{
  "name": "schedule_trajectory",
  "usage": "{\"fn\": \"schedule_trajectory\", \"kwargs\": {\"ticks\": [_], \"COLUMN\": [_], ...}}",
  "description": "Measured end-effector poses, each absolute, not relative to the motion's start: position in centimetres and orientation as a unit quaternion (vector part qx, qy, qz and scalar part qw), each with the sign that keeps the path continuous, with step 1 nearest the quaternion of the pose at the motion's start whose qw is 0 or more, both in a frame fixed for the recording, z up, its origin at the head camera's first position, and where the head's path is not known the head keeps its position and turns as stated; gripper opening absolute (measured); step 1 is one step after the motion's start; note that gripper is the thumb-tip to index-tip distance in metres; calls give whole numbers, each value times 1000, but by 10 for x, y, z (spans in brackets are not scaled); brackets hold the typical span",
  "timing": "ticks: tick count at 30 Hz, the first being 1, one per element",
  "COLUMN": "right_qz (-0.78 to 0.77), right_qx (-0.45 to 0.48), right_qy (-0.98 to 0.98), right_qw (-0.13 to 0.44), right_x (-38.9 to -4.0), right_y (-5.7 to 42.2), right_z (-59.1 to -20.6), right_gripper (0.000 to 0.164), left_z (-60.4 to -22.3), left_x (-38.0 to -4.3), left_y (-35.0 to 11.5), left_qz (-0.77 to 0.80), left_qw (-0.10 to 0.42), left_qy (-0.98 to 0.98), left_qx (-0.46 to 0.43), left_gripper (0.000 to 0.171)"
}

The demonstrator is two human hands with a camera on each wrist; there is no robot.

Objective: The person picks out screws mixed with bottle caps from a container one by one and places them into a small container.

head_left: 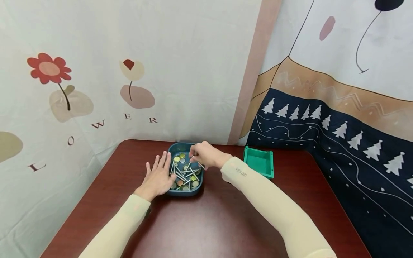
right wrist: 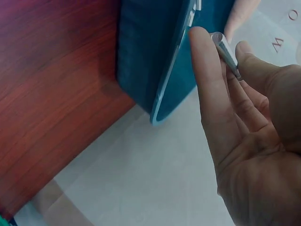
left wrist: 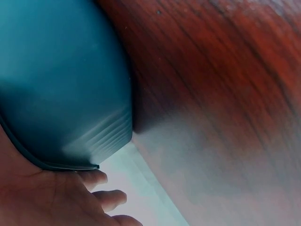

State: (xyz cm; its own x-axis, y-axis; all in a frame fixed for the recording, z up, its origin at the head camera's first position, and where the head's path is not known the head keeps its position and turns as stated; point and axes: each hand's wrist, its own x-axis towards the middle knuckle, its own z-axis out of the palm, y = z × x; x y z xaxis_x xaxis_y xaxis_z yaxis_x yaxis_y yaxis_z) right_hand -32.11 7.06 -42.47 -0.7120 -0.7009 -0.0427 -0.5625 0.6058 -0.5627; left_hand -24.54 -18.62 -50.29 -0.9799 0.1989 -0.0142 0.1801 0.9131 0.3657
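Both hands work at the teal tray [head_left: 184, 191] on the dark red desk [head_left: 206, 222]. Your left hand [head_left: 158, 177] lies flat with straight fingers against the tray's left wall, steadying it; the left wrist view shows the palm just under the tray's rim. Your right hand [head_left: 204, 154] hovers over the tray's far half, thumb and fingertips [right wrist: 207, 70] pinching a slim metal screw [right wrist: 226, 54], head end up, as the right wrist view makes plain.

Inside the tray lie more loose screws [head_left: 184, 174] tangled among round coins [head_left: 176, 158] of gold, silver and copper colour. Right of the tray, apart from it, stands an empty green box [head_left: 259, 162], its open side toward you.

Beyond the tray hang a flower-print cloth [head_left: 96, 79] and a dark cloth with white trees [head_left: 338, 143].

Judged from this, you are picking one screw out of the mix. To do it well, keep the pinch near the screw's middle so it does not swivel, lift straight up clear of the crossed shafts before moving sideways, and keep the left palm pressed on the tray so it does not slide.
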Motion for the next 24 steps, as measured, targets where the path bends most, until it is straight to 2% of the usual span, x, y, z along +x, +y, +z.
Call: {"fn": "schedule_trajectory", "kwargs": {"ticks": [11, 18, 24], "right_qz": [-279, -279, -286], "right_qx": [-319, -319, -299], "right_qy": [894, 895, 900], "right_qw": [147, 142, 140], "right_x": [-319, -317, -319], "right_y": [99, 114, 135], "right_z": [-418, -413, -411], "right_gripper": [19, 21, 20], "left_z": [-508, -502, -500], "left_x": [-240, -241, -244], "left_y": [-184, -189, -187], "left_qz": [189, 189, 189], "left_qw": [39, 21, 30], "left_qy": [977, 977, 976], "left_qx": [93, 95, 99], "left_gripper": [92, 91, 92]}}
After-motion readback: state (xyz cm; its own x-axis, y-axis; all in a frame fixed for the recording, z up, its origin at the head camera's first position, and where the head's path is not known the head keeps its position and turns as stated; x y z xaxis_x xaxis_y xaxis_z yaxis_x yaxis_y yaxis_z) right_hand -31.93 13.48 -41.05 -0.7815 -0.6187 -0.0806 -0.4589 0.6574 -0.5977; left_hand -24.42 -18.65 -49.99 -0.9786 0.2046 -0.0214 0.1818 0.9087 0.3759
